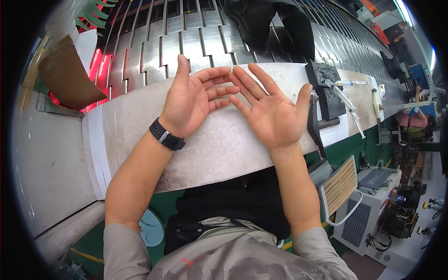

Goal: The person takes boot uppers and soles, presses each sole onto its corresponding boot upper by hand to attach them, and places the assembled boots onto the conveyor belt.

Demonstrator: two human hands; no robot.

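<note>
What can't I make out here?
All in the head view:
Black object on the metal slats: far end, cut off by the top edge.
Left hand and right hand: backs, turned from the camera.
Pale blue round object: partly hidden by the left arm.
Distant person: details, too small.

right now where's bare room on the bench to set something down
On the pale worktop: between the left hand, right hand and near edge; also between the left forearm and the white strip at left end. Right side is crowded: black blocks, syringes, dark curved tool.
</note>
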